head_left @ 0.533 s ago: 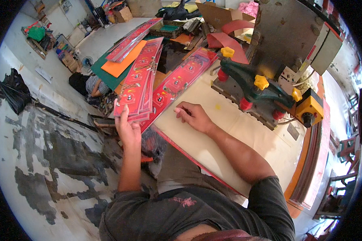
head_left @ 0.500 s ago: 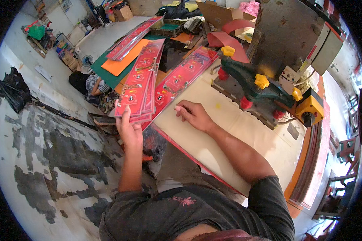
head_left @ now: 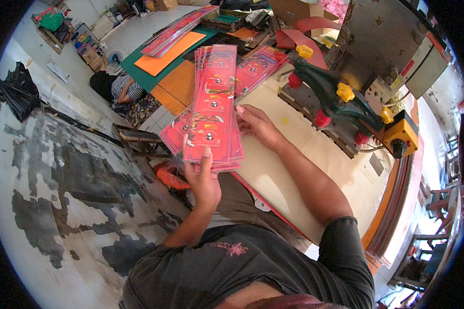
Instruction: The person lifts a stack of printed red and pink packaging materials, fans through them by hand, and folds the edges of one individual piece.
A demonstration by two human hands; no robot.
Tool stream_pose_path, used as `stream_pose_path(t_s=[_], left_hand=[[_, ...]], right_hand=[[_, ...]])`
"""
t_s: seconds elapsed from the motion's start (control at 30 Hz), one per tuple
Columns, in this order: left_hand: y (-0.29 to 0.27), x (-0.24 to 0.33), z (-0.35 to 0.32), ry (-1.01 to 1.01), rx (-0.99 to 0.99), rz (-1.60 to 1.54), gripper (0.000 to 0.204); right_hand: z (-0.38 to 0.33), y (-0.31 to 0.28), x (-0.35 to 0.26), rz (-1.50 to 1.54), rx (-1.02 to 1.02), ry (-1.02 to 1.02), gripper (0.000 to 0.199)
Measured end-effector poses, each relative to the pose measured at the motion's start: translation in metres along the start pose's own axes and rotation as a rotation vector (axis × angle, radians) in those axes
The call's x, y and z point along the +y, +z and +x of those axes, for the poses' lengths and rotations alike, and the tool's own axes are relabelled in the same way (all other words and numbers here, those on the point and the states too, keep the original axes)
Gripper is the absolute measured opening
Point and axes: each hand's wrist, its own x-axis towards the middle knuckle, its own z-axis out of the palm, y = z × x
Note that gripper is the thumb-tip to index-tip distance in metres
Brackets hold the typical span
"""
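Note:
My left hand (head_left: 204, 183) is closed on the lower end of a fanned stack of long red printed plastic strips (head_left: 215, 103), its thumb on top and its fingers underneath. The strips tilt up and away from me above the cream work surface. Beside the stack's right edge is my right hand (head_left: 258, 126), its fingers loosely bent, thumb and fingertips at the strips' edge. Whether it touches them is hard to tell. More red printed strips (head_left: 263, 67) lie on the surface behind, and others (head_left: 175, 123) show at the left, partly covered by the held stack.
On the right stands a press with a dark green clamp bar (head_left: 335, 95), yellow knobs and a yellow control box (head_left: 401, 136). Farther back lie an orange sheet (head_left: 167, 54) and a green mat (head_left: 144, 77). A person in a striped shirt (head_left: 128, 88) is at the far left.
My left hand has brought the stack of strips rightward, in front of me. My right hand has lifted from the cream surface to the stack's edge. The whole view has shifted slightly.

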Motion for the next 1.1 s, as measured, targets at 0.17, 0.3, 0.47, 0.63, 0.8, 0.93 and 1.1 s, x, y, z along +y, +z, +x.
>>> stream_pose_path(t_s=[0.17, 0.3, 0.47, 0.63, 0.8, 0.93, 1.1], left_hand=[[0.012, -0.005, -0.019, -0.061, -0.042, 0.091, 0.069], [0.008, -0.023, -0.021, -0.023, -0.079, 0.203, 0.064], [-0.012, -0.020, -0.010, -0.029, -0.163, 0.195, 0.061], [-0.027, -0.003, 0.022, -0.171, -0.173, 0.060, 0.057], [-0.035, 0.014, 0.056, -0.172, -0.211, 0.319, 0.053], [-0.008, 0.018, 0.071, 0.054, -0.232, 0.439, 0.037], [0.013, 0.016, 0.081, 0.305, -0.303, 0.522, 0.036]], right_hand=[[-0.006, 0.024, -0.010, 0.363, -0.007, 0.051, 0.051], [-0.005, 0.015, -0.004, 0.410, -0.063, 0.021, 0.054], [-0.012, 0.017, -0.013, 0.392, -0.027, 0.018, 0.055], [-0.014, 0.017, -0.011, 0.327, -0.119, -0.066, 0.059], [-0.014, 0.018, -0.006, 0.179, -0.201, -0.184, 0.065], [-0.018, 0.023, -0.016, 0.160, -0.221, -0.170, 0.067], [-0.022, 0.025, -0.038, 0.087, -0.188, -0.269, 0.068]])
